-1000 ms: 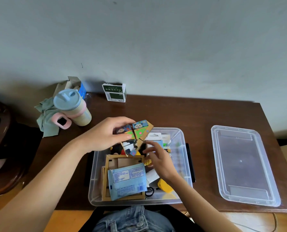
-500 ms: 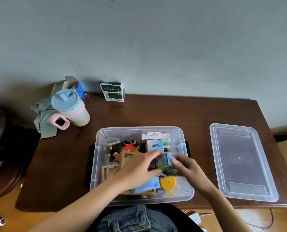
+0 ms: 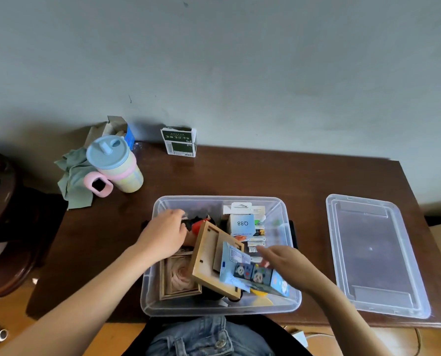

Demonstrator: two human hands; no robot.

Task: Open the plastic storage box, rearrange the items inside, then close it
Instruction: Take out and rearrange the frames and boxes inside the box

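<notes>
Midway through the rearranging, both hands are inside the open storage box [image 3: 282, 209].

Left hand [image 3: 164, 235] reaches toward the box's far-left corner; whether it grips anything I cannot tell. Right hand [image 3: 290, 265], fingers loose and empty, hovers just right of the panda blocks [image 3: 256, 274], which lie along the box's near wall against the tilted wooden frame [image 3: 209, 255]. The lid [image 3: 373, 253] lies well right of the box.

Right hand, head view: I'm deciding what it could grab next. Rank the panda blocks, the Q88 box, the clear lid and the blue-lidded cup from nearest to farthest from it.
From the right hand:
1. Panda blocks: just left of it, inside the box.
2. Q88 box: farther back in the box.
3. Clear lid: on the table to its right.
4. Blue-lidded cup: back left of the table, farthest.
</notes>
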